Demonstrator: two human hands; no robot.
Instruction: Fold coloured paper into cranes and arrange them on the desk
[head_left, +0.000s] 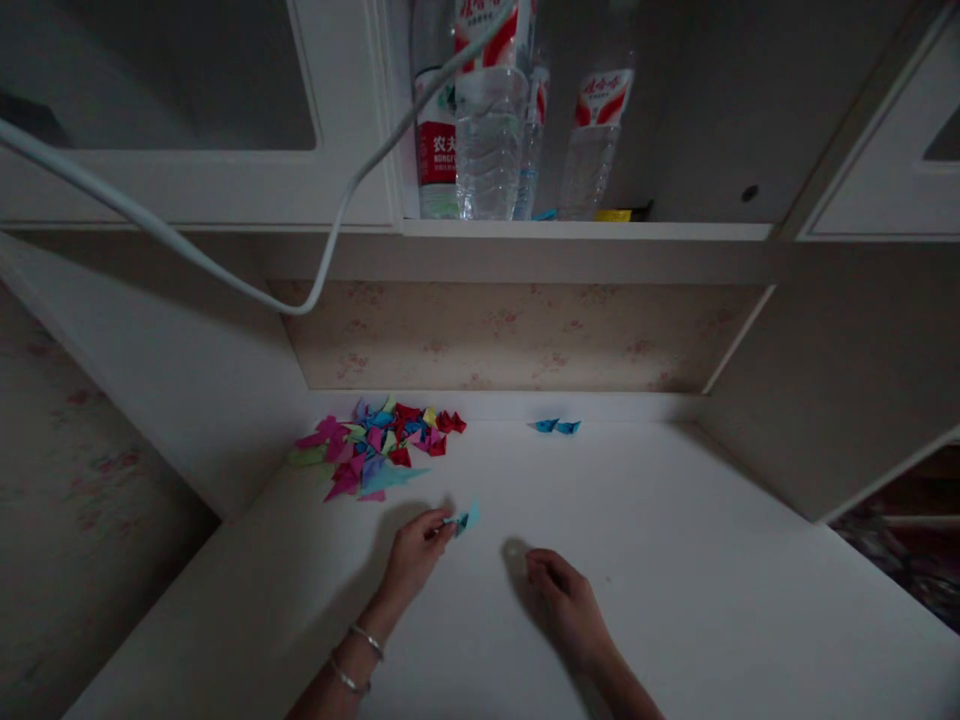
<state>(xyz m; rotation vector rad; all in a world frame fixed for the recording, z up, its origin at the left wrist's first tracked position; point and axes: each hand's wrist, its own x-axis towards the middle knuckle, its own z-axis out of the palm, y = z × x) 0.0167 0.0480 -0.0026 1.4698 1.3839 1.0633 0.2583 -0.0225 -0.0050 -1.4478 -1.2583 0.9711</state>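
Between the thumb and fingers of my left hand point(417, 548) is a small teal origami paper crane point(465, 520) with pointed tips, held just over the white desktop. My right hand point(561, 598) rests to the right of it, apart from the crane, with its fingers curled in and nothing visible in them. Behind my left hand lies a heap of folded paper pieces point(375, 445) in pink, red, blue, green and yellow. Two small blue folded pieces point(556, 427) sit side by side near the desk's back edge, away from both hands.
White side panels enclose the desk point(675, 560) left and right. Above it, a shelf point(675, 231) holds several plastic bottles point(491, 140) and a small yellow item point(613, 215). A white cable point(225, 275) hangs across the upper left in front of the cabinet.
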